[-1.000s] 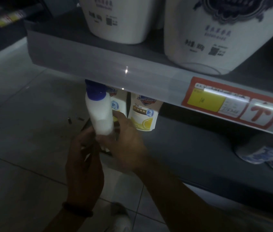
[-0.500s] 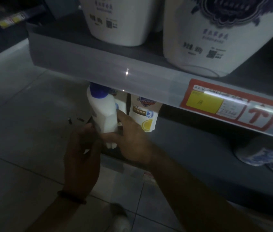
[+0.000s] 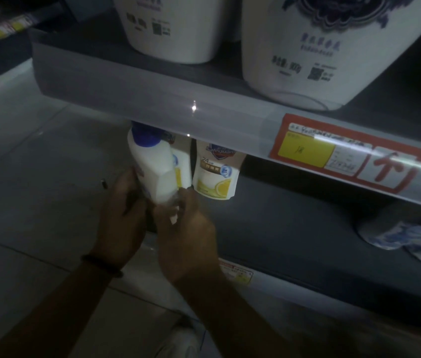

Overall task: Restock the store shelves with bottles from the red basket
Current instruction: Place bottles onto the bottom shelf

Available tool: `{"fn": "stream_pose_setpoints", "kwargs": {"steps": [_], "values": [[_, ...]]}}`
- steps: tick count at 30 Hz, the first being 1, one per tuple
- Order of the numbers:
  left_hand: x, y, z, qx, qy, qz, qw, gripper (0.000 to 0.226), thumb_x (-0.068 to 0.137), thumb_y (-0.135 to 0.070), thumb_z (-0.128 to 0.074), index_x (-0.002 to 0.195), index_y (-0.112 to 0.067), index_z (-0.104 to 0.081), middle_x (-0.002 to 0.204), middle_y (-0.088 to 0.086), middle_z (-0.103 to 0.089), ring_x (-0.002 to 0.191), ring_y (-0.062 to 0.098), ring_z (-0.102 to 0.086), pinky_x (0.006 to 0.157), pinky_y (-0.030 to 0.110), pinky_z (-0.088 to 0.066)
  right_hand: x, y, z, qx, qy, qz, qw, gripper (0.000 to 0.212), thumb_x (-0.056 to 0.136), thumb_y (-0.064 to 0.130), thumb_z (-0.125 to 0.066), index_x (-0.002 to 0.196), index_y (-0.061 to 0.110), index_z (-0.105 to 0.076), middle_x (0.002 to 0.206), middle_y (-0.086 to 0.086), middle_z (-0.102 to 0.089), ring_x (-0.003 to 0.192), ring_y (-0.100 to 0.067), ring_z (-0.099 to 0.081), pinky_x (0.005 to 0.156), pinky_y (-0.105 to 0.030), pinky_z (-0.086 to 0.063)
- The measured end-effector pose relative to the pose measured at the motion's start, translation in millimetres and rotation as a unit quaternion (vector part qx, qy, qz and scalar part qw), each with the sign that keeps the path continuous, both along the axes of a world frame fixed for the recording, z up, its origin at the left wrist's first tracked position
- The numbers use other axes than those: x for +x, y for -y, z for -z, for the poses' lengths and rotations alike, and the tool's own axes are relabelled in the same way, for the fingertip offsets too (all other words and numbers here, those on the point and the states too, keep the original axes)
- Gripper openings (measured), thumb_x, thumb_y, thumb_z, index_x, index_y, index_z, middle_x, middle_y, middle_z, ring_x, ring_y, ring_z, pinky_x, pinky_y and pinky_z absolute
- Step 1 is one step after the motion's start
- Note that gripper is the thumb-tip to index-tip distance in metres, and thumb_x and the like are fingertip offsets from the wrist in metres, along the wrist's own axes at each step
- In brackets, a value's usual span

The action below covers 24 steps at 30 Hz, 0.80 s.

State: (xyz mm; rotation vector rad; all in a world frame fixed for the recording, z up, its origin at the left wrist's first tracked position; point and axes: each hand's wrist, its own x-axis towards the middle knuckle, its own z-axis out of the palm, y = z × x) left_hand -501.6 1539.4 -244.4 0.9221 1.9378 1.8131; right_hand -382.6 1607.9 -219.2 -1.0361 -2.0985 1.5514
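The upper shelf's clear front rail (image 3: 152, 99) juts out low over the work, and the white bottle (image 3: 152, 166) stands with its blue cap tucked right up under that edge, so there is little headroom there. To the left the tiled floor (image 3: 36, 177) lies open. To the right the dark lower shelf (image 3: 294, 228) runs wide and bare as far as some blue-and-white packets (image 3: 406, 239) near the far end. Two large white tubs (image 3: 173, 27) (image 3: 333, 47) sit on the upper shelf, close to its front lip, and a red and yellow price tag (image 3: 346, 151) is slotted into the rail below the right-hand one. On the lower shelf a lemon-labelled bottle (image 3: 216, 174) stands upright at the left end. A second one (image 3: 182, 171) just beside it is partly hidden behind the held bottle. The white bottle is at the front left corner of the lower shelf, leaning a little left, its base down in both hands. The left hand (image 3: 121, 220), with a dark band (image 3: 102, 266) on the wrist, has its fingers curled against the bottle's lower left side. The right hand (image 3: 186, 236) closes round the base from the right. In this dim light I cannot make out each fingertip.
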Motion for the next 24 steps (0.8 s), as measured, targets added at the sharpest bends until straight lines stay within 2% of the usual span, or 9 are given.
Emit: {"fn": "stream_pose_setpoints", "kwargs": {"steps": [5, 9, 12, 15, 16, 18, 21, 24], "values": [[2, -1, 0, -0.006, 0.006, -0.011, 1.0, 0.046, 0.096, -0.02, -0.059, 0.142, -0.022, -0.056, 0.138, 0.006, -0.065, 0.127, 0.028, -0.064, 0.105, 0.063, -0.05, 3, 13, -6, -0.041, -0.025, -0.016, 0.999, 0.06, 0.107, 0.037, -0.06, 0.162, 0.03, -0.037, 0.152, 0.005, -0.056, 0.138, -0.014, -0.055, 0.114, -0.045, -0.05], [7, -4, -1, 0.007, 0.026, -0.021, 0.999, 0.058, 0.091, -0.035, -0.064, 0.147, -0.021, -0.051, 0.14, 0.003, -0.065, 0.129, 0.025, -0.063, 0.106, 0.061, -0.05, 5, 11, -10, -0.069, -0.025, -0.045, 0.996, 0.069, 0.109, 0.036, -0.058, 0.168, 0.032, -0.023, 0.158, 0.003, -0.053, 0.141, -0.014, -0.055, 0.116, -0.043, -0.05], [14, -7, -2, 0.015, 0.025, -0.029, 0.999, 0.064, 0.091, -0.037, -0.066, 0.149, -0.017, -0.048, 0.142, 0.003, -0.064, 0.13, 0.023, -0.063, 0.105, 0.052, -0.053, 6, 4, -12, -0.077, -0.024, -0.067, 0.994, 0.073, 0.11, 0.035, -0.056, 0.17, 0.032, -0.014, 0.159, 0.003, -0.051, 0.14, -0.013, -0.054, 0.115, -0.036, -0.05], [16, -7, 0, 0.018, 0.024, -0.037, 0.999, 0.058, 0.096, -0.03, -0.072, 0.146, -0.014, -0.049, 0.137, 0.003, -0.066, 0.126, 0.021, -0.065, 0.099, 0.034, -0.058, 4, -2, -10, -0.1, -0.027, -0.074, 0.992, 0.079, 0.109, 0.038, -0.058, 0.171, 0.034, -0.009, 0.16, 0.0, -0.051, 0.14, -0.016, -0.054, 0.115, -0.043, -0.05], [15, -7, 0, 0.014, 0.022, -0.041, 0.999, 0.056, 0.096, -0.029, -0.072, 0.145, -0.014, -0.05, 0.136, 0.004, -0.067, 0.125, 0.022, -0.066, 0.099, 0.037, -0.058, 2, -3, -9, -0.106, -0.027, -0.075, 0.991, 0.08, 0.109, 0.039, -0.058, 0.171, 0.035, -0.009, 0.159, 0.0, -0.052, 0.139, -0.016, -0.055, 0.115, -0.044, -0.051], [15, -7, 1, 0.011, 0.019, -0.043, 0.999, 0.056, 0.094, -0.033, -0.072, 0.143, -0.014, -0.051, 0.136, 0.007, -0.066, 0.125, 0.026, -0.066, 0.102, 0.051, -0.056, 1, -4, -8, -0.111, -0.03, -0.077, 0.99, 0.079, 0.108, 0.041, -0.059, 0.17, 0.036, -0.01, 0.155, 0.002, -0.055, 0.137, -0.015, -0.057, 0.113, -0.043, -0.053], [18, -9, -1, 0.015, 0.013, -0.061, 0.998, 0.063, 0.088, -0.043, -0.07, 0.142, -0.015, -0.051, 0.135, 0.006, -0.067, 0.125, 0.024, -0.066, 0.102, 0.053, -0.055, 2, -7, -9, -0.115, -0.029, -0.092, 0.989, 0.078, 0.11, 0.038, -0.057, 0.17, 0.038, -0.007, 0.156, 0.004, -0.055, 0.137, -0.013, -0.057, 0.113, -0.038, -0.053], [18, -10, -1, 0.039, 0.04, -0.04, 0.998, 0.07, 0.089, -0.04, -0.074, 0.147, -0.01, -0.048, 0.14, 0.011, -0.064, 0.13, 0.031, -0.063, 0.105, 0.06, -0.051, 0, -12, -8, -0.108, -0.02, -0.105, 0.988, 0.081, 0.109, 0.038, -0.057, 0.171, 0.037, -0.004, 0.158, 0.002, -0.054, 0.14, -0.018, -0.055, 0.115, -0.044, -0.051]]}}
